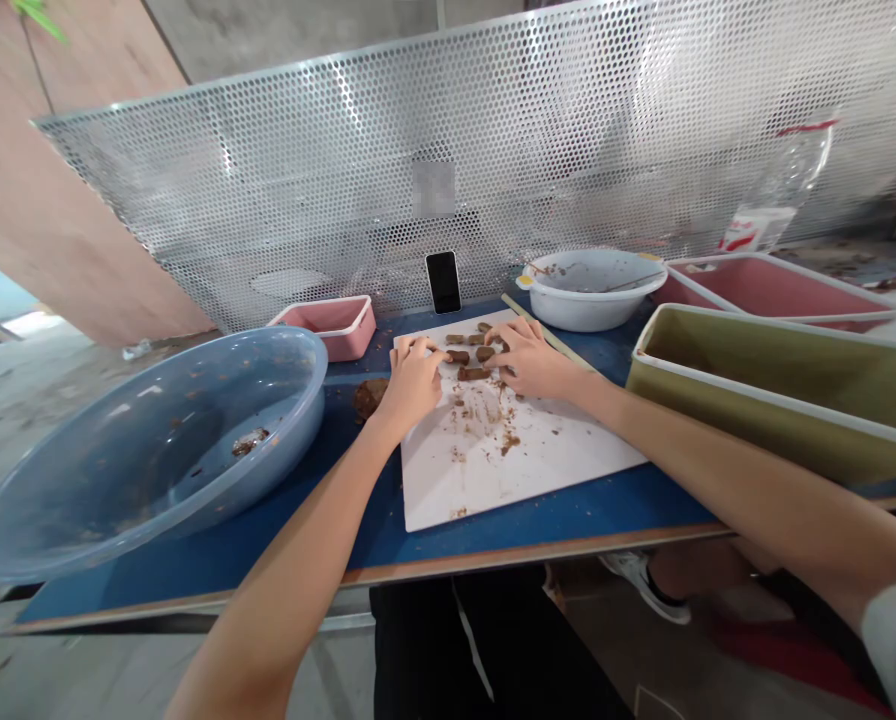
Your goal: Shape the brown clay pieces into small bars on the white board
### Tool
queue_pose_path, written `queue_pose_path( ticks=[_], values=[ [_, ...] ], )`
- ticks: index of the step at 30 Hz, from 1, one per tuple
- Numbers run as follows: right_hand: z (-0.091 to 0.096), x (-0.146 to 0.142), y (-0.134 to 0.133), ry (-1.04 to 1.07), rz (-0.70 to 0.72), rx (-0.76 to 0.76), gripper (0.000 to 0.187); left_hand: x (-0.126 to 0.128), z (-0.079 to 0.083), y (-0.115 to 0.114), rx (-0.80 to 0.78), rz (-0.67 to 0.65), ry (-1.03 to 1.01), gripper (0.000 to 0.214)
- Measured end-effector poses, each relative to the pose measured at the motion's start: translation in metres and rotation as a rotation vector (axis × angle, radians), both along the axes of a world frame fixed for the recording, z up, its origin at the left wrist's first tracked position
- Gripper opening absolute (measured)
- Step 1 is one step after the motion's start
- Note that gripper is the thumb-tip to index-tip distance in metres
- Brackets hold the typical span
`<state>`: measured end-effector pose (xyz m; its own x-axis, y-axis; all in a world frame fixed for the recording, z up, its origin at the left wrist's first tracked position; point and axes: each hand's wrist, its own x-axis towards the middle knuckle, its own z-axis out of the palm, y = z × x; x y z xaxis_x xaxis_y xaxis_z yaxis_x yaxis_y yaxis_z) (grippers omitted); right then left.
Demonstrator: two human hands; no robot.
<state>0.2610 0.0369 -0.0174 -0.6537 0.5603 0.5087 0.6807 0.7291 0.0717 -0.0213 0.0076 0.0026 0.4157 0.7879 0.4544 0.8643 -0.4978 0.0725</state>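
Several small brown pieces (475, 373) lie at the far end of a white cutting board (553, 455) on the blue table. My left hand (413, 378) rests on the board's left far corner, its fingertips pinching one brown piece (457, 356). My right hand (529, 356) lies on the right side of the pieces, fingers curled and touching them. Brown crumbs and smears (493, 425) mark the middle of the board. A brown lump (370, 395) sits on the table just left of the board.
A big blue basin (58, 500) with scraps stands at left. A small pink tub (350, 330), a phone (443, 281) propped on the perforated metal screen, a white bowl (568, 305), a pink bin (815, 290) and an olive bin (755, 400) ring the board.
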Motion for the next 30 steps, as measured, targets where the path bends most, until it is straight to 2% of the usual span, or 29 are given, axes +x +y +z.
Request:
queue_pose_path(
  ticks=[10,18,30],
  values=[
    [0.0035,-0.0017,-0.004,0.003,-0.014,-0.02,0.035,0.0002,-0.0008,0.0003,-0.007,-0.002,-0.008,0.045],
    [0.0015,-0.0035,-0.0063,0.03,-0.083,-0.016,0.036,0.005,-0.0011,-0.0009,-0.048,0.001,-0.004,0.045],
    [-0.0012,-0.0038,-0.004,-0.011,-0.107,-0.039,0.035,0.0054,-0.0024,0.0,-0.043,-0.009,-0.008,0.047]
  ],
)
